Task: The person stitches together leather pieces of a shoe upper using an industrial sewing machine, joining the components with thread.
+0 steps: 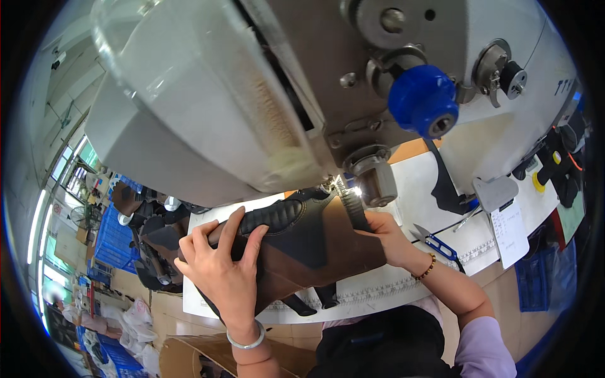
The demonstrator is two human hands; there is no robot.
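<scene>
A brown-and-black leather-like piece point(296, 252) with a ribbed, padded black panel point(271, 217) lies under the head of a sewing machine point(353, 126). Its upper edge runs to the lit needle area point(340, 186), where the needle itself is hard to make out. My left hand point(224, 264) grips the left part of the piece, thumb and fingers bent over the padded panel. On the other side, my right hand point(387, 239) holds the right edge near a black strip point(354, 211); some of its fingertips are hidden behind the material.
Blue-handled thread snips point(435, 242) lie on the white table point(359, 299), right of my right hand. A written paper slip point(509, 233) hangs at the table's right. Dark cut pieces point(157, 246) are heaped on the left beside blue crates point(113, 236). A cardboard box point(183, 356) stands below.
</scene>
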